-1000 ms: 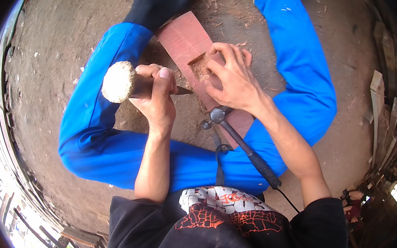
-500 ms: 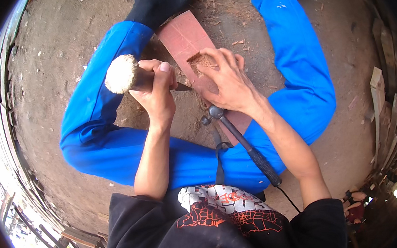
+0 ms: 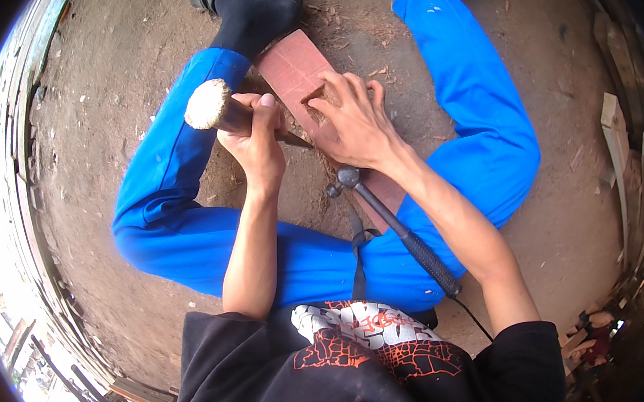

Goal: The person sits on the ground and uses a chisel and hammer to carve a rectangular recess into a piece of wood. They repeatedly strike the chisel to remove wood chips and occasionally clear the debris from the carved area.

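My left hand (image 3: 254, 142) grips a wooden-handled chisel (image 3: 237, 118) with a pale, frayed top; its dark blade points rightward toward the edge of a reddish board (image 3: 292, 63). My right hand (image 3: 355, 125) rests on the board with fingers apart and bent around a carved recess (image 3: 314, 93) holding wood debris. Just below that hand, a dark metal hammer (image 3: 397, 224) lies slanting over the board and my blue-trousered thigh, a black cord trailing from the end of its handle.
I sit on a dirt floor (image 3: 83, 183) scattered with shavings, legs bent around the board. Stacked planks (image 3: 611, 130) line the right edge. A wooden frame (image 3: 136, 393) stands at the lower left. A black strap (image 3: 358, 263) lies across my lap.
The top of the chisel handle has moved up and to the right with my left hand. My right hand stays over the recess, slightly shifted. The whole view has shifted a little.
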Action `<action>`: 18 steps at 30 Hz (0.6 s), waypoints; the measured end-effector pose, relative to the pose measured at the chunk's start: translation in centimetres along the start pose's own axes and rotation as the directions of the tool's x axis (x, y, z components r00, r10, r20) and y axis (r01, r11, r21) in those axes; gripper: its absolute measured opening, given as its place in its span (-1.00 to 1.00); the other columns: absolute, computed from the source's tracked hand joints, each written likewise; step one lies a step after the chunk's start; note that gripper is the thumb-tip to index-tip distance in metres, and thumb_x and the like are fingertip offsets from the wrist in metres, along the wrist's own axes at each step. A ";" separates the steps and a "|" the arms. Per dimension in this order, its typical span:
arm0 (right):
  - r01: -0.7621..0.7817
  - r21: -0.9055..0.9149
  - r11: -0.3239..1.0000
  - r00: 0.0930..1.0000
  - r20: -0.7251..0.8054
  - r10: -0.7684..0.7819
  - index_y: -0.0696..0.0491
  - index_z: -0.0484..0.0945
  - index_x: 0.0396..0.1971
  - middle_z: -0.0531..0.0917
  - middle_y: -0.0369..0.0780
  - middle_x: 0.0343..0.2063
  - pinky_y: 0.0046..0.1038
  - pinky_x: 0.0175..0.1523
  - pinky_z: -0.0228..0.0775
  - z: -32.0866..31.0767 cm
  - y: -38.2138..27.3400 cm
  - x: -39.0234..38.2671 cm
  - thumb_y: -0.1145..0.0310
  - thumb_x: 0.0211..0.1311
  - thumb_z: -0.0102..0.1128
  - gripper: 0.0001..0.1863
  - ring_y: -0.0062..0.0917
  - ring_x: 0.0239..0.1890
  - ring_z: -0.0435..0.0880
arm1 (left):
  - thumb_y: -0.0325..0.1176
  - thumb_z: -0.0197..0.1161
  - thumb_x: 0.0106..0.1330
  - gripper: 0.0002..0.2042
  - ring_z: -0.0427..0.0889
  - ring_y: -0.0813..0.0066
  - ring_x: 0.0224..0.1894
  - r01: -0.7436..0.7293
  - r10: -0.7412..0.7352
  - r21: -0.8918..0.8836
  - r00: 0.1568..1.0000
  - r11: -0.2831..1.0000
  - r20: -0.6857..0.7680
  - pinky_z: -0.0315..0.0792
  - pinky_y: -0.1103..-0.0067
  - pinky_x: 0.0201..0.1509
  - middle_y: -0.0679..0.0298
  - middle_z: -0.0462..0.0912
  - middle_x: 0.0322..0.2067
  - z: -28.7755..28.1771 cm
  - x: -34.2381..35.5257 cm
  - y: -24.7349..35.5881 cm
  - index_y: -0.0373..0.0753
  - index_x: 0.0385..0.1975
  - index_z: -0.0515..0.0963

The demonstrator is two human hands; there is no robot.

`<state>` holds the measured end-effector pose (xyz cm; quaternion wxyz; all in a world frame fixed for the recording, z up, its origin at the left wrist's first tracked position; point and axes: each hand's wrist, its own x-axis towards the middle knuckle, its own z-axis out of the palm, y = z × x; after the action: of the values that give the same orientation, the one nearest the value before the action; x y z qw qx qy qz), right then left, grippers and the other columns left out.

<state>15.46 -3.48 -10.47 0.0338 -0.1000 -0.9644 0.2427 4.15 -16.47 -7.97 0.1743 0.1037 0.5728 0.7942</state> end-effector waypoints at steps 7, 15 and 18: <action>-0.064 0.097 0.993 0.998 0.011 0.063 -0.03 0.60 -0.01 0.26 -0.10 0.27 0.00 0.31 -0.01 -0.8 0.9 -0.5 0.13 0.03 0.38 -0.51 -0.15 0.34 0.21 | -0.48 0.25 0.32 -0.87 0.42 0.62 -0.64 -0.041 0.040 -0.081 0.999 0.996 -0.017 0.33 0.64 -0.57 0.31 0.47 -0.63 -0.5 0.2 -0.7 -0.27 -0.43 0.43; 0.014 0.079 0.997 0.998 -0.057 -0.009 0.01 0.61 0.00 0.25 -0.10 0.25 0.06 0.29 0.01 0.9 0.2 -0.8 0.08 0.10 0.34 -0.52 -0.14 0.34 0.17 | -0.47 0.21 0.32 -0.86 0.36 0.60 -0.62 -0.018 0.018 0.001 1.000 1.000 0.019 0.25 0.62 -0.56 0.34 0.39 -0.64 -0.1 0.0 -0.4 -0.27 -0.46 0.42; 0.006 0.126 0.992 1.000 0.006 -0.007 0.01 0.62 -0.02 0.25 -0.09 0.25 0.07 0.29 0.00 0.1 0.8 -1.0 0.11 0.08 0.35 -0.53 -0.13 0.34 0.17 | -0.47 0.20 0.32 -0.86 0.32 0.58 -0.62 -0.026 0.026 0.003 1.000 1.000 -0.010 0.21 0.60 -0.55 0.34 0.36 -0.64 -0.2 0.0 -0.6 -0.27 -0.47 0.41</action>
<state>16.61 -3.08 -10.98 0.0377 -0.0936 -0.9475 0.3033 4.16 -16.49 -8.61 0.1609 0.1074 0.5733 0.7961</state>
